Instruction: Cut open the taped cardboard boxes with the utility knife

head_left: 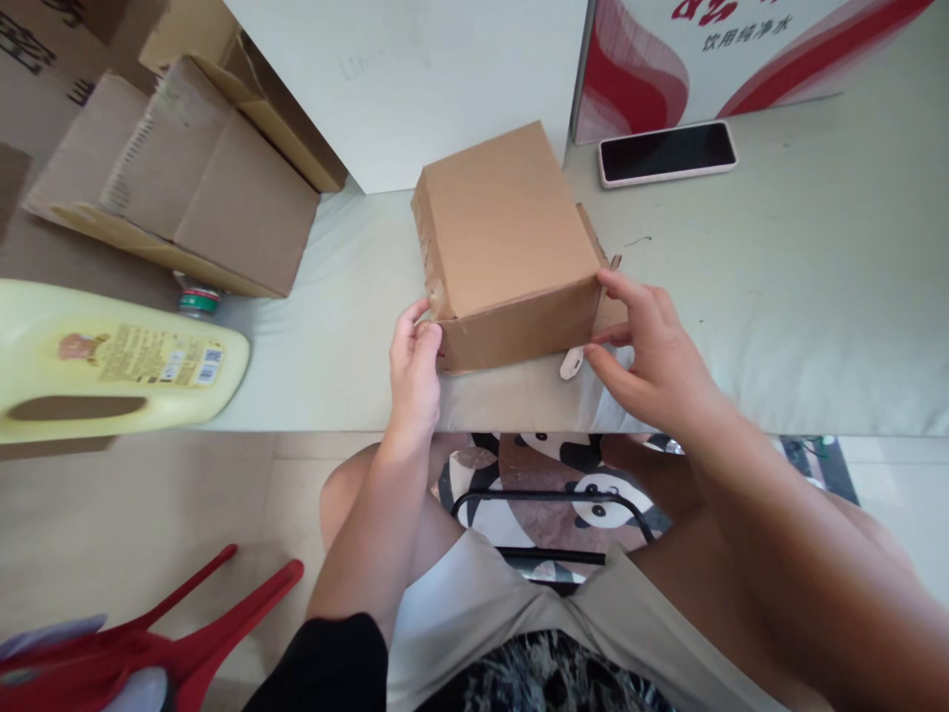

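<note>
A brown cardboard box [504, 222] rests on the pale green covered surface, its plain top face toward me. My left hand [415, 361] grips its near left corner, thumb in front and fingers round the left side. At the near right corner, my right hand [652, 346] has its index finger on the top edge and its thumb lower down. Between those fingers a flap of the box sticks out on the right side. Below that corner, close to my right thumb, lies a small white piece with a dark slot [571, 363].
A phone [667, 154] lies behind on the right, before a red and white carton [667, 69]. A white panel [422, 89] stands behind the box. Open cardboard boxes [222, 188] and a yellow jug [119, 361] are on the left. A red stool [193, 643] stands on the floor.
</note>
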`<act>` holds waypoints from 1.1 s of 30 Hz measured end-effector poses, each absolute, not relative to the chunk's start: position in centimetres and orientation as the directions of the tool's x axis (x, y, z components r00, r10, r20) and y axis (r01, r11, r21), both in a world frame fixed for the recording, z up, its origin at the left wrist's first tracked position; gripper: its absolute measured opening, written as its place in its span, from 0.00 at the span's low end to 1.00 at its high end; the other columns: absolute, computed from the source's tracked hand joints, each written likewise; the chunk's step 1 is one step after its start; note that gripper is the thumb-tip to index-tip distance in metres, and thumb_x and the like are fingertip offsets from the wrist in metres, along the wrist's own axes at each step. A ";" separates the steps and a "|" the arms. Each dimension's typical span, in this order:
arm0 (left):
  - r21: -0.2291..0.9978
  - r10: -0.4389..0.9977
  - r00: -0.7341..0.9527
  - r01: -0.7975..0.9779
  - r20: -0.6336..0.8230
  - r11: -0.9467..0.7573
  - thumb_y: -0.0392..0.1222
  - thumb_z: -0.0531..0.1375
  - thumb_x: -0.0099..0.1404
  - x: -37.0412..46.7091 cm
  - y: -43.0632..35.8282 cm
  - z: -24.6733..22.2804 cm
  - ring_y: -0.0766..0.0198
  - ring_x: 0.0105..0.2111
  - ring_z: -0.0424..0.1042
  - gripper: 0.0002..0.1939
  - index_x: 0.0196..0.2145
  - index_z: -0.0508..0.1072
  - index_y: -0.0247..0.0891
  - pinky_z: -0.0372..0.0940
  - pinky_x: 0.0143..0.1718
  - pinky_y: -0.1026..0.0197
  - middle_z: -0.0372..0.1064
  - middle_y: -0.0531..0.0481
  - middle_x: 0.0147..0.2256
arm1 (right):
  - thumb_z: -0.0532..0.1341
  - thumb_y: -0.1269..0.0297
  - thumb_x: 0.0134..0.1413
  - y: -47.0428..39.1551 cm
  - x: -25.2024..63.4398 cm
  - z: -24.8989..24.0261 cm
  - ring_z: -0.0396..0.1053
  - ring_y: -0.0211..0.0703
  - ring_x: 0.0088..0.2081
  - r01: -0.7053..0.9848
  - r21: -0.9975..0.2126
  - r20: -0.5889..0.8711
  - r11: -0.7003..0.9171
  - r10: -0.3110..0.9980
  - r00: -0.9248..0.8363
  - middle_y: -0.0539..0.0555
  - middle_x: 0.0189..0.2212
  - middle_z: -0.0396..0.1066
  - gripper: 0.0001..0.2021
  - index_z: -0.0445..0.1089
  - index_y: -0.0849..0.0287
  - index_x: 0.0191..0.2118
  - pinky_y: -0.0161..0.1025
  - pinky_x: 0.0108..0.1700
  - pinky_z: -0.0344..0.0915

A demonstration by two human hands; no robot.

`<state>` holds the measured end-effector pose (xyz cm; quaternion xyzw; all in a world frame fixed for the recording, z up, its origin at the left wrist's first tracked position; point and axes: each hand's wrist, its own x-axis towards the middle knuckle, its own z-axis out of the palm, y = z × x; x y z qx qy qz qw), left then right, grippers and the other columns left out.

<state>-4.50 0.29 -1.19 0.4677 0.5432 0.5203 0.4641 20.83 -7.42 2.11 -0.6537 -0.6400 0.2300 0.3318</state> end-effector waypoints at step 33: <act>0.998 0.987 -0.148 -0.041 -0.058 0.052 0.62 0.70 0.54 -4.1 0.0 -0.9 0.65 0.30 0.64 0.27 0.47 0.78 0.43 0.59 0.31 0.63 0.67 0.52 0.31 | 0.59 0.64 0.58 -7.3 20.8 2.1 0.79 0.48 0.37 0.667 -0.744 0.117 0.029 0.989 0.088 0.63 0.60 0.62 0.32 0.57 0.47 0.68 0.41 0.26 0.71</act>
